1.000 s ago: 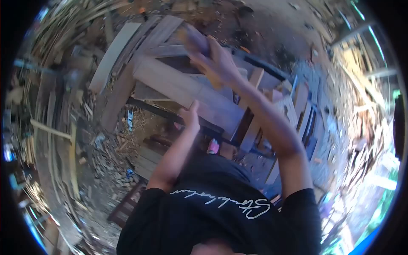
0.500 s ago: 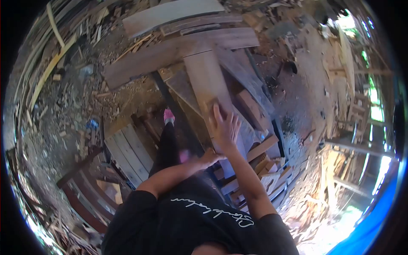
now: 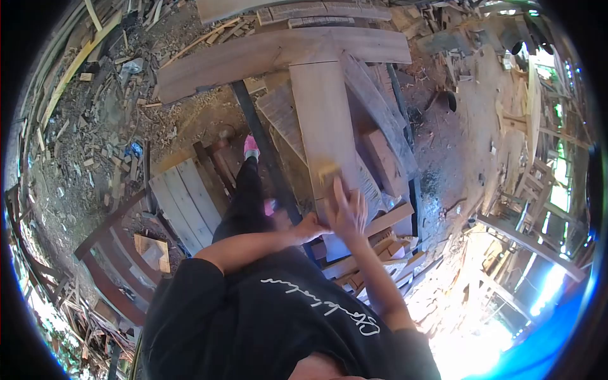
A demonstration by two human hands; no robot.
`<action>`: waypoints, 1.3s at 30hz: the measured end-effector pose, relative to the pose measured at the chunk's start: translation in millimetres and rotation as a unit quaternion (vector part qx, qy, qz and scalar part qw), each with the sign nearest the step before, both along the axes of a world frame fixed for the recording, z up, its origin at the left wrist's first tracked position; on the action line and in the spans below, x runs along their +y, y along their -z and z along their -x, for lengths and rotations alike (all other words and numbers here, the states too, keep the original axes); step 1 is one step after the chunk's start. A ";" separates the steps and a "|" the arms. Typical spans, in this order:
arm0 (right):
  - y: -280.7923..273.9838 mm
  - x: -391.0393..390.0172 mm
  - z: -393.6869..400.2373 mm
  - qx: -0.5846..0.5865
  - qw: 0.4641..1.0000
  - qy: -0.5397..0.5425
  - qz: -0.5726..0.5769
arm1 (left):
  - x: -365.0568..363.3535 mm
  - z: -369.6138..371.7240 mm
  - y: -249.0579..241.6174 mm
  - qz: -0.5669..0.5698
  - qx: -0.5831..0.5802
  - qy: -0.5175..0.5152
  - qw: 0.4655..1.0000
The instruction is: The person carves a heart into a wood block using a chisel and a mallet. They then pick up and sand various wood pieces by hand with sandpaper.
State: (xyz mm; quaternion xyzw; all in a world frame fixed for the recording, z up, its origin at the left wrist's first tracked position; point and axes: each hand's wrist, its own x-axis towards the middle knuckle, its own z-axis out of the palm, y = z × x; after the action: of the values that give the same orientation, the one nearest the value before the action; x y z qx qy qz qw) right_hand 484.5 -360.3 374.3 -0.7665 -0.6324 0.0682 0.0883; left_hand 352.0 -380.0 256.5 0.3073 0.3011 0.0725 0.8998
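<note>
A long pale wooden plank (image 3: 324,123) lies lengthwise on a dark metal frame (image 3: 263,152), running away from me. My right hand (image 3: 347,208) presses flat on its near end, fingers spread over a small yellowish block (image 3: 328,171) that looks like a sanding pad. At the plank's near left edge my left hand (image 3: 311,227) is curled against the wood, beside the right hand. My black shirt fills the bottom of the view.
A broad board (image 3: 266,54) lies crosswise beyond the plank. Short offcuts (image 3: 383,152) are stacked to the right, a slatted panel (image 3: 183,202) lies on the ground to the left. Wood scraps and shavings cover the dirt floor. Timber frames stand at the right.
The view swung so the plank now points away from me. My right hand came down from a raised position onto the plank and slid nearer along it. My left hand stays at the edge.
</note>
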 end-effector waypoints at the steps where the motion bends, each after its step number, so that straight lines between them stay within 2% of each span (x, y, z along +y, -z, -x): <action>1: -0.2 -6.2 -0.2 -0.003 1.000 -0.001 0.003 | -0.8 -1.7 3.8 -0.022 -0.012 -0.025 0.999; 3: 2.6 -9.2 1.8 -0.025 0.997 0.017 0.068 | -0.1 -2.0 6.7 -0.006 -0.003 -0.008 1.000; 5: 14.1 46.8 -0.4 -0.045 0.998 0.019 -0.033 | 4.8 -1.1 0.2 0.046 -0.069 -0.033 0.996; 6: 18.9 82.2 -2.4 -0.040 0.995 0.019 -0.091 | 5.8 0.6 0.5 0.051 -0.063 -0.037 0.996; 10: 13.0 210.7 -13.9 -0.039 0.991 0.095 -0.086 | 20.3 3.8 -10.8 0.057 -0.002 0.092 0.994; 11: 16.2 222.8 -16.4 -0.036 0.990 0.097 -0.093 | 23.4 5.3 -15.2 0.068 0.036 0.140 0.987; 12: 17.4 233.1 -17.9 -0.037 0.989 0.088 -0.112 | 21.7 8.4 -14.5 0.060 0.038 0.141 0.988; 13: 17.5 237.3 -18.8 -0.041 0.987 0.080 -0.131 | 17.0 11.3 -12.0 0.046 0.016 0.189 0.981; 14: 16.7 218.9 -17.3 -0.040 0.990 0.067 -0.120 | 11.4 12.1 -9.9 0.036 -0.010 0.236 0.971; 17: 12.0 111.3 -9.5 -0.047 0.991 0.008 -0.123 | -7.1 4.8 7.1 0.022 -0.017 0.246 0.969; 18: 15.1 69.2 -6.5 -0.048 0.991 -0.004 -0.122 | -12.7 4.0 8.1 0.026 -0.026 0.243 0.969; 20: 10.5 -2.1 2.8 -0.030 0.999 0.016 -0.038 | -14.1 4.9 12.6 -0.008 -0.074 0.173 0.982; 23: 15.7 -5.8 6.1 -0.052 0.998 0.020 -0.013 | -20.6 1.0 25.6 -0.039 -0.074 0.186 0.979; 24: 12.0 21.5 6.9 -0.054 0.998 0.003 -0.040 | -24.3 1.2 24.5 -0.051 -0.094 0.115 0.988; 25: 14.5 50.9 5.5 -0.046 0.997 -0.006 -0.065 | -18.0 -1.2 23.7 -0.044 -0.089 0.109 0.989; 27: 19.4 108.4 2.7 -0.034 0.996 0.007 -0.079 | 1.0 0.8 14.7 -0.048 -0.105 0.295 0.949; 28: 19.5 140.4 -1.1 -0.034 0.996 0.025 -0.075 | 6.4 4.5 4.0 0.006 -0.089 0.288 0.954; 31: 19.1 223.0 -6.5 -0.025 0.994 0.076 -0.078 | -12.2 1.7 25.8 0.027 -0.011 0.340 0.940; 33: 15.9 241.1 -9.2 -0.042 0.988 0.064 -0.132 | -15.0 4.4 35.8 -0.024 -0.035 0.315 0.948; 36: 7.3 158.9 -7.2 -0.029 0.995 0.036 -0.093 | -9.9 -0.4 28.8 -0.038 -0.022 0.345 0.938; 38: 10.7 76.0 -5.5 -0.029 0.993 0.004 -0.112 | -1.5 2.9 15.5 0.024 -0.077 0.259 0.963; 39: 7.7 33.7 -0.8 -0.022 0.997 0.012 -0.075 | -4.3 2.4 16.8 0.027 -0.085 0.258 0.962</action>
State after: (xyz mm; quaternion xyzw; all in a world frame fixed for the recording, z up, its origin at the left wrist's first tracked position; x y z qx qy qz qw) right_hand 485.3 -326.7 366.6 -0.7663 -0.6287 0.0024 0.1324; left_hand 349.6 -384.4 239.8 0.3424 0.1363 -0.1444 0.9183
